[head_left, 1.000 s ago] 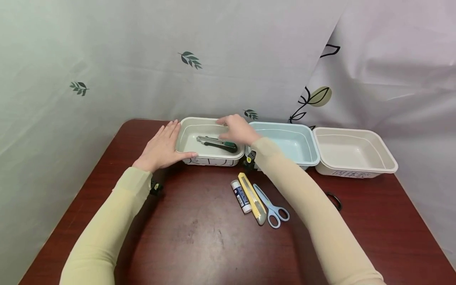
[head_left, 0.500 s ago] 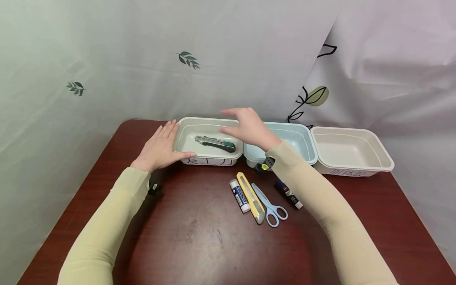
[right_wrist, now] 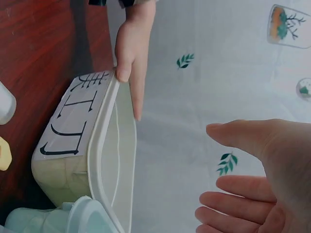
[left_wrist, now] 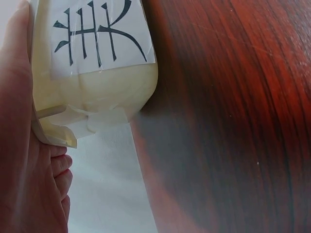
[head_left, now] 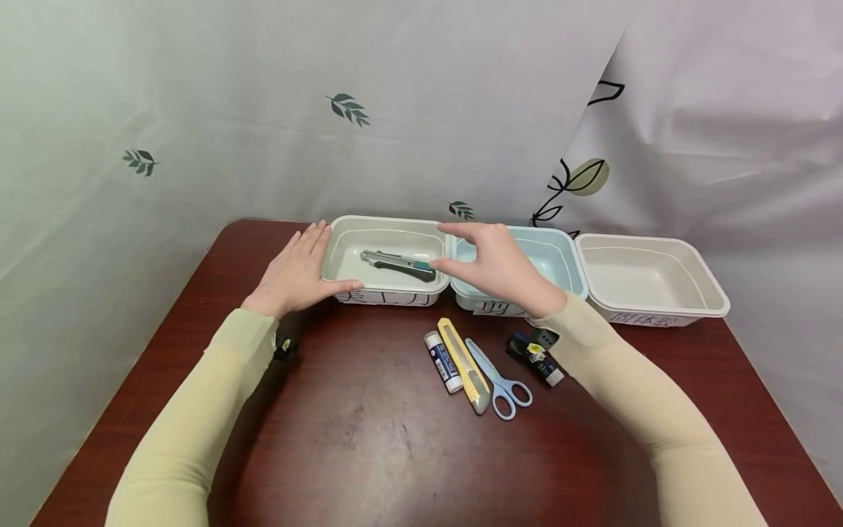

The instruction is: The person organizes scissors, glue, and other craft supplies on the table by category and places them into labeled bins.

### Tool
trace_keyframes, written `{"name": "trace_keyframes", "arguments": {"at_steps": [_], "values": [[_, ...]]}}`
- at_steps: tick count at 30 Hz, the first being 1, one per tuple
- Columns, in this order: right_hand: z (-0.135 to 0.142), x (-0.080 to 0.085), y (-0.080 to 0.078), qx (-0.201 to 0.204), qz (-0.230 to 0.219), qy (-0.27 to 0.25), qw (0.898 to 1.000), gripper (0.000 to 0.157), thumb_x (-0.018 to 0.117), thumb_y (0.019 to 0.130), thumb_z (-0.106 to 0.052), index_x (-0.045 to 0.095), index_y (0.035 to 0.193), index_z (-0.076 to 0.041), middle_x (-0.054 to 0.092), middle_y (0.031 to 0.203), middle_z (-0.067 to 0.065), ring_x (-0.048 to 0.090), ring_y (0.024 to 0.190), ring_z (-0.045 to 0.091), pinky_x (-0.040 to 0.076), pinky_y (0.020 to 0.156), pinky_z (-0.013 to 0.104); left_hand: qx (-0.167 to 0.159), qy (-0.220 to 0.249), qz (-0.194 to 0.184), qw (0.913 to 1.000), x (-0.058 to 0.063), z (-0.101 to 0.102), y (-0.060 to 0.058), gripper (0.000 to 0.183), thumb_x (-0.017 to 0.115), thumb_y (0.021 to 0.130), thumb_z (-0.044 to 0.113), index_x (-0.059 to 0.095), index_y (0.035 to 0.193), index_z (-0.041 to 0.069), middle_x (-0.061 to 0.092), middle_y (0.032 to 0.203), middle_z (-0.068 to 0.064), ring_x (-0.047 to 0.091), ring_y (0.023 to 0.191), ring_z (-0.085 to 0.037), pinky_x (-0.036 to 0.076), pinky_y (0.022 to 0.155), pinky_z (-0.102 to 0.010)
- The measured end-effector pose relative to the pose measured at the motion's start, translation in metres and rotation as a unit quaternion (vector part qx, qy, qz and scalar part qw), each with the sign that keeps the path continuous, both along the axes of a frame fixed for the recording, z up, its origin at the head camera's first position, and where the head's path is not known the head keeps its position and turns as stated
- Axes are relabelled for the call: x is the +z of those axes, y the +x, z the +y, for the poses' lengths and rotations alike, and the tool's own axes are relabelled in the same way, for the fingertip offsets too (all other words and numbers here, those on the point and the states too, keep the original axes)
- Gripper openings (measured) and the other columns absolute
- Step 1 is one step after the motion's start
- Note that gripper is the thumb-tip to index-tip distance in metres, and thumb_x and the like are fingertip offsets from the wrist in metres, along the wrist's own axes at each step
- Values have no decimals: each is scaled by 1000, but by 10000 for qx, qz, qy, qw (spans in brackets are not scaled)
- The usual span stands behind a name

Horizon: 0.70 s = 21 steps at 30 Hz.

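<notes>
My left hand [head_left: 293, 274] rests on the left end of the pale grey bin [head_left: 385, 298], fingers straight along its side and thumb on the front rim. Inside that bin lies a black and grey utility knife [head_left: 399, 265]. My right hand [head_left: 503, 265] is over the blue bin [head_left: 560, 252], holding nothing, with thumb and fingers spread apart and pointing at the grey bin's right end. In the right wrist view the fingers [right_wrist: 243, 191] are loosely extended. The left wrist view has the labelled end of the grey bin [left_wrist: 112, 90] close against the palm.
A beige bin [head_left: 652, 282] stands at the right of the row. In front lie a glue stick [head_left: 444, 361], a yellow utility knife [head_left: 465, 366], blue scissors [head_left: 500, 380] and a dark tube with a white end [head_left: 546, 368], partly behind the right wrist camera. A curtain hangs behind the table.
My right hand has moved rightward from above the grey bin to over the blue one, uncovering the dark tube. My left hand has stayed on the grey bin.
</notes>
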State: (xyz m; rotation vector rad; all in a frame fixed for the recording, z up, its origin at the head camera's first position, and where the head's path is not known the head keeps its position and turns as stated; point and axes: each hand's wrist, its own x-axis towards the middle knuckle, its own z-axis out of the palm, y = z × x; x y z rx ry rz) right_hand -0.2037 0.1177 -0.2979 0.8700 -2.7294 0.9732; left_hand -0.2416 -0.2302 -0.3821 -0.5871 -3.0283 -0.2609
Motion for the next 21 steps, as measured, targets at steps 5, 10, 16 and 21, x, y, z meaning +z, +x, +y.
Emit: {"name": "trace_keyframes", "arguments": {"at_steps": [5, 10, 16, 21], "values": [[13, -1, 14, -33, 190, 37, 9998, 59, 80, 89, -37, 65, 137, -6, 65, 134, 6, 58, 126, 21, 48, 104, 41, -12, -22, 9, 10000, -1, 0, -2, 124, 54, 84, 83, 14, 160, -7, 13, 166, -23, 10, 153, -36, 4, 124, -45], [25, -3, 28, -12, 362, 20, 9993, 61, 84, 85, -35, 66, 135, -4, 67, 131, 6, 60, 125, 21, 48, 103, 42, -26, 7, 63, 10000, -2, -1, -2, 124, 55, 83, 83, 15, 159, -7, 15, 166, -24, 11, 153, -35, 5, 124, -46], [37, -11, 47, -114, 214, 48, 9997, 66, 85, 83, -42, 66, 137, -8, 66, 133, 4, 59, 125, 22, 48, 101, 45, -19, -7, 29, 10000, 0, 0, -1, 124, 54, 84, 83, 15, 160, -7, 14, 166, -23, 10, 154, -35, 5, 124, -45], [44, -27, 59, -206, 35, 99, 9997, 70, 86, 81, -45, 65, 138, -9, 66, 133, 2, 60, 123, 19, 50, 99, 43, -42, -52, 53, 10000, 1, 0, -1, 124, 53, 84, 83, 14, 160, -7, 15, 166, -23, 11, 154, -34, 5, 124, -45]]}}
